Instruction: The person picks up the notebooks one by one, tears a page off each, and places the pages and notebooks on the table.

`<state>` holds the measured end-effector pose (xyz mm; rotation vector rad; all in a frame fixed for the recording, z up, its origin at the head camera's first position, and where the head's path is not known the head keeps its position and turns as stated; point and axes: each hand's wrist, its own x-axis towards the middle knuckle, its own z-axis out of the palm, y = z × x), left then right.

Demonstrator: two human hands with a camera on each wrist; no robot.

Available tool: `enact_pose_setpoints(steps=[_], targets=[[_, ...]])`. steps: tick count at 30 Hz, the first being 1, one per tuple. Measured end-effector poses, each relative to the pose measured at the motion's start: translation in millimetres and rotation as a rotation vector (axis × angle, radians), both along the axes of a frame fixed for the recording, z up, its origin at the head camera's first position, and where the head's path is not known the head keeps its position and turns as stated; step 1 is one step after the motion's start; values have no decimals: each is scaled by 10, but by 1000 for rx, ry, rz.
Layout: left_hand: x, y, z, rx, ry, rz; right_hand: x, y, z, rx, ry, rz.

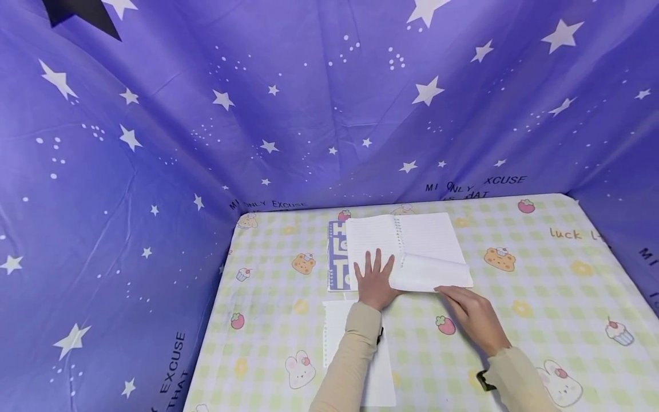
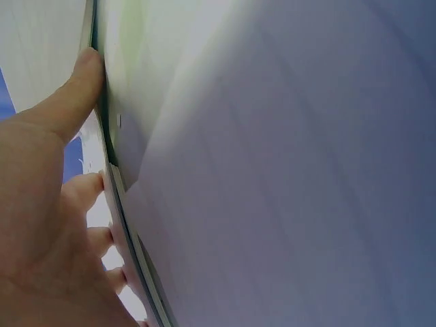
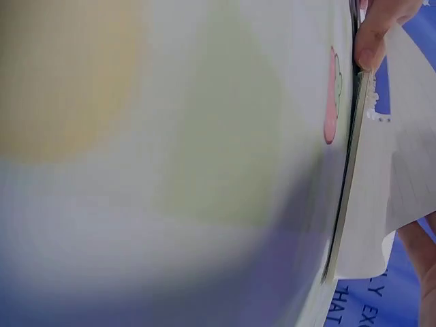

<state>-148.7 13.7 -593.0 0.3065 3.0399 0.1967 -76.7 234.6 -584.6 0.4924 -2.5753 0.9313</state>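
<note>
A spiral notebook (image 1: 427, 232) lies open on the table, its ruled pages facing up. My left hand (image 1: 376, 285) rests with spread fingers on the left page beside the binding. In the left wrist view its thumb (image 2: 85, 75) lies along the lower edge of the notebook. My right hand (image 1: 473, 315) pinches the lower edge of a page (image 1: 435, 272) on the notebook's right side. That page is folded up and partly off the rings, with a row of punched holes (image 3: 380, 117) showing at its edge in the right wrist view.
A loose ruled sheet (image 1: 334, 335) with a ragged hole edge lies below the notebook, partly under my left forearm. The purple lettered cover (image 1: 337, 280) sticks out at the notebook's left. A checkered cloth (image 1: 273, 309) covers the table. Purple star curtains (image 1: 309, 114) surround it.
</note>
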Motion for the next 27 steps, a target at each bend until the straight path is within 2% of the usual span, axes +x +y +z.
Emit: enact_pose_setpoints(steps=[6, 14, 19, 27], targets=[[-14, -8, -13, -36, -32, -6, 167, 49, 14, -58, -9, -11], [-2, 18, 36, -39, -29, -2, 413, 136, -35, -121, -38, -86], [1, 23, 33, -63, -34, 2, 467, 154, -25, -150, -32, -26], [-7, 25, 24, -73, -30, 6, 523, 133, 55, -159, -71, 52]])
